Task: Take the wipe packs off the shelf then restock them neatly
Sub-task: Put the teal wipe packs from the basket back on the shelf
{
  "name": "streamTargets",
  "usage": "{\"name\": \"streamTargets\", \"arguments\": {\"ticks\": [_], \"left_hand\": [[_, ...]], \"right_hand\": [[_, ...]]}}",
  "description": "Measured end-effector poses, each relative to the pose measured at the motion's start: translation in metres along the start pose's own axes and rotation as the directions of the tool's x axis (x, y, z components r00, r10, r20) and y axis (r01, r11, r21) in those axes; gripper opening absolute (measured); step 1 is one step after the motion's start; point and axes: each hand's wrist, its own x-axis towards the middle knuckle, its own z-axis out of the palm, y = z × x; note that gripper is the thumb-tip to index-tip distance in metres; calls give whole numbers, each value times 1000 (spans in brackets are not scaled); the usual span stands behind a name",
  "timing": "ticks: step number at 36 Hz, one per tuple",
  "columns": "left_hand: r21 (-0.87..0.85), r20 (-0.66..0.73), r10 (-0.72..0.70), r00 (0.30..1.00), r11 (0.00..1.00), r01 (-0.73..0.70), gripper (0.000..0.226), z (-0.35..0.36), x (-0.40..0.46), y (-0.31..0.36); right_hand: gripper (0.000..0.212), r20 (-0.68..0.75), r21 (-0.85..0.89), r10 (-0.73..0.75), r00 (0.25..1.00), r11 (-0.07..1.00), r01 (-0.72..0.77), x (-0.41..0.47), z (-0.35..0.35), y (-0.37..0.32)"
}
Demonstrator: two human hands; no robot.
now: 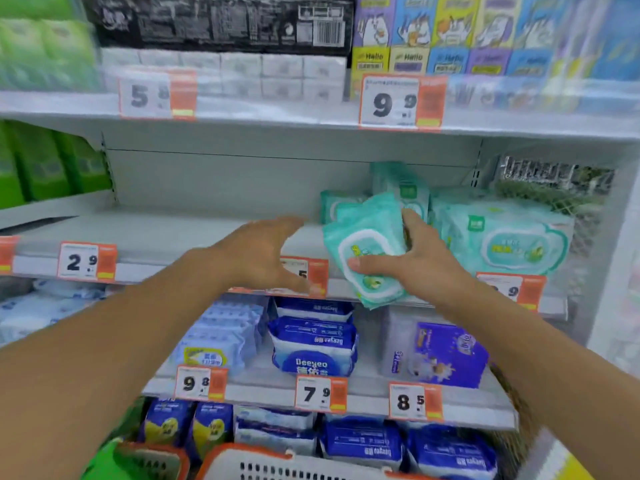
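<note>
My right hand [412, 261] grips a mint-green wipe pack [363, 244] with a white lid, tilted over the front edge of the middle shelf [194, 233]. Its thumb lies across the lid and the fingers wrap behind. A second thin pack seems to sit behind the held one. My left hand [263, 251] reaches in with fingers spread, just left of the pack, holding nothing. More green wipe packs [398, 188] stand behind, and a large bundle of green packs [502, 237] lies to the right.
Blue wipe packs [311, 344] and a purple pack [446, 355] fill the shelf below. A white and orange basket [277, 462] sits at the bottom edge. Green boxes [45, 164] stand at the far left. Price tags [86, 261] line the shelf edges.
</note>
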Motion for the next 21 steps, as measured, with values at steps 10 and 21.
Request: {"name": "streamTargets", "arguments": {"ticks": [10, 21], "left_hand": [[449, 155, -100, 983, 894, 20, 69, 24, 49, -25], [394, 229, -77, 970, 919, -21, 91, 21, 65, -36]], "right_hand": [[80, 228, -576, -51, 972, 798, 177, 157, 47, -36], [50, 231, -973, 213, 949, 39, 228, 242, 65, 51]]}}
